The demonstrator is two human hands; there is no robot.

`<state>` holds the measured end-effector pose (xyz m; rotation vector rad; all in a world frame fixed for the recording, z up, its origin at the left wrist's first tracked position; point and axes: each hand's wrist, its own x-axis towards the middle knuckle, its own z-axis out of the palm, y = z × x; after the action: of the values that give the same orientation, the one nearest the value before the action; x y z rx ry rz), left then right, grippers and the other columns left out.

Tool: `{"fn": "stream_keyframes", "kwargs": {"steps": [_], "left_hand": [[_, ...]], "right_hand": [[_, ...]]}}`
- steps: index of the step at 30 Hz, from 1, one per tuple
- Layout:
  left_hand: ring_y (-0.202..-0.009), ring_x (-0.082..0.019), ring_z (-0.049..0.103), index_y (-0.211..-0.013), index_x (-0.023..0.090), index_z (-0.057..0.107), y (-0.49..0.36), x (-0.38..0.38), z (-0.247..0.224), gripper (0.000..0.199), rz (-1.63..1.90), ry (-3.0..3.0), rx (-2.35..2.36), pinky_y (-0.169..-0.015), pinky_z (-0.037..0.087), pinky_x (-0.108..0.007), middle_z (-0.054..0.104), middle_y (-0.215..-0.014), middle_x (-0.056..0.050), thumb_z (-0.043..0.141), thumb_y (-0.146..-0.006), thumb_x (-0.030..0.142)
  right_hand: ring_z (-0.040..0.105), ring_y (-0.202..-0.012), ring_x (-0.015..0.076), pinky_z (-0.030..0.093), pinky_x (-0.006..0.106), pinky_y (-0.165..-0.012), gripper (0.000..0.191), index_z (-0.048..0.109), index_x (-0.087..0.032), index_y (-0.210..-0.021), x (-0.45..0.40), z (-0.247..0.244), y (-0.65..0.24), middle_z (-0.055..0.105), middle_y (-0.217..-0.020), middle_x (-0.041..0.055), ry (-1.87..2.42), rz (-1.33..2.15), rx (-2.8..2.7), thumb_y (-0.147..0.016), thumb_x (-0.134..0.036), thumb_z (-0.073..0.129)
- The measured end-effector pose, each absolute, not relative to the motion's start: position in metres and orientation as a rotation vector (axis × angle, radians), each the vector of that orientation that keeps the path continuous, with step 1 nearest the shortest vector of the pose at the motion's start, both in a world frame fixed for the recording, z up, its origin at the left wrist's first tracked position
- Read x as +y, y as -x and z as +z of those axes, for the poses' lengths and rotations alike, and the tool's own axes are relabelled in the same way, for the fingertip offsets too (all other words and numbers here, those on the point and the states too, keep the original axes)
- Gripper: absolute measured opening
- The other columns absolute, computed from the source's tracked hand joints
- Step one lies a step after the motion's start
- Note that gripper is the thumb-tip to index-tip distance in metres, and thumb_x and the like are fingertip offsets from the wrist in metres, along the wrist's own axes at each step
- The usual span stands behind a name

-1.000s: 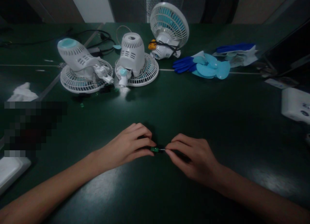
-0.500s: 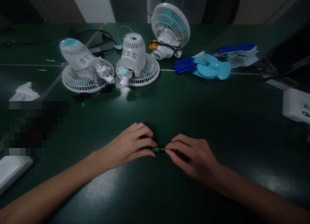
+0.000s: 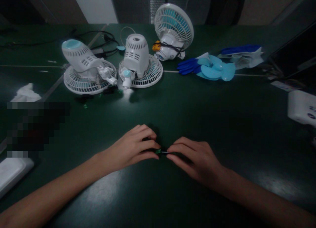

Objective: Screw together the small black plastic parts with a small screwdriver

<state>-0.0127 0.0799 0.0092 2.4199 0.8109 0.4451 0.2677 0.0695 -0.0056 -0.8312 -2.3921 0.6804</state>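
Note:
At the middle of the near table, my left hand (image 3: 138, 145) pinches a small green piece (image 3: 158, 151) between thumb and fingertips. Its kind is too small to make out. A thin, straight metal shaft (image 3: 164, 152) runs from the green piece to my right hand (image 3: 194, 159), whose thumb and fingers are closed on its other end. Whether the shaft goes into the green piece or only touches it, I cannot tell. Both hands are low over the dark green table (image 3: 138, 195), with only a short gap between their fingertips.
Two white fans (image 3: 90, 68) (image 3: 137, 60) lie face down at the back, and a third fan (image 3: 174, 30) leans behind them. A light-blue fan blade (image 3: 217, 68) lies by blue gloves (image 3: 189, 66). White boxes (image 3: 302, 106) (image 3: 14, 173) stand at both sides; small green bits (image 3: 85, 106) lie farther back.
My right hand has shifted very slightly left, toward the green piece, and less of the shaft shows. The green piece looks slightly turned. My left hand stays almost in place.

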Motion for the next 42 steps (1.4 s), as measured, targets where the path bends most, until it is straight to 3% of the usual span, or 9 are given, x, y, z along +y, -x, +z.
{"fn": "stream_keyframes", "kwargs": {"steps": [10, 25, 31, 42], "left_hand": [[-0.107, -0.023, 0.056, -0.119, 0.023, 0.07, 0.012, 0.08, 0.009, 0.025, 0.42, -2.412, 0.832, -0.092, 0.046, -0.038, 0.061, -0.113, -0.007, 0.063, -0.103, 0.042], [-0.107, -0.023, 0.056, -0.114, 0.021, 0.066, 0.011, 0.079, 0.007, 0.022, 0.419, -2.424, 0.836, -0.09, 0.044, -0.038, 0.062, -0.115, -0.007, 0.066, -0.101, 0.039], [-0.099, -0.021, 0.057, -0.12, 0.022, 0.063, 0.015, 0.078, 0.008, 0.021, 0.309, -2.439, 0.815, -0.086, 0.043, -0.037, 0.064, -0.111, -0.006, 0.055, -0.107, 0.037], [-0.111, -0.022, 0.062, -0.126, 0.026, 0.066, 0.083, 0.116, 0.005, 0.027, 0.354, -2.365, 1.178, -0.097, 0.049, -0.034, 0.066, -0.12, -0.006, 0.051, -0.108, 0.041]], "right_hand": [[0.069, -0.081, 0.0113, 0.047, 0.024, -0.066, 0.018, 0.071, -0.023, -0.112, 0.069, -0.01, -0.267, 0.072, -0.101, 0.0007, 0.805, 0.611, -2.413, -0.108, -0.034, 0.058], [0.068, -0.082, 0.0115, 0.051, 0.022, -0.068, 0.016, 0.071, -0.02, -0.114, 0.069, -0.006, -0.267, 0.07, -0.102, 0.0034, 0.823, 0.638, -2.348, -0.108, -0.028, 0.058], [0.068, -0.081, 0.0109, 0.051, 0.023, -0.068, 0.013, 0.07, -0.02, -0.114, 0.07, -0.005, -0.269, 0.07, -0.101, 0.0028, 0.82, 0.687, -2.319, -0.106, -0.024, 0.06], [0.067, -0.082, 0.0096, 0.051, 0.022, -0.068, 0.013, 0.07, -0.021, -0.115, 0.07, -0.003, -0.271, 0.07, -0.103, 0.0019, 0.834, 0.742, -2.309, -0.106, -0.024, 0.062]]}}
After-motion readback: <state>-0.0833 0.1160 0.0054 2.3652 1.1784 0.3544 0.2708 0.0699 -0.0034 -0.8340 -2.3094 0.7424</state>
